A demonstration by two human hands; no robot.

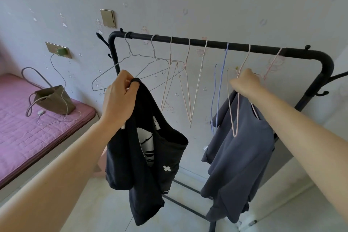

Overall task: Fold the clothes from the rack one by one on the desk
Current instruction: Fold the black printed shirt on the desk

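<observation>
Rack (pixel 207 42): mostly bare hangers, so most clothes seem already taken off.
Left hand (pixel 120 98): pinches the black garment (pixel 150 149), off its hanger, hanging free.
Right hand (pixel 245 82): curled round the pink hanger (pixel 233 103) beside the grey garment (pixel 239 156).
Left to do: folding both (no desk in sight).

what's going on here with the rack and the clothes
A person is taking clothes off a black rack. The left hand grips a black printed garment, already off its hanger and hanging free. The right hand is closed around a pink wire hanger at the grey garment, which hangs on the rail. Several hangers are bare. No folding has started.
</observation>
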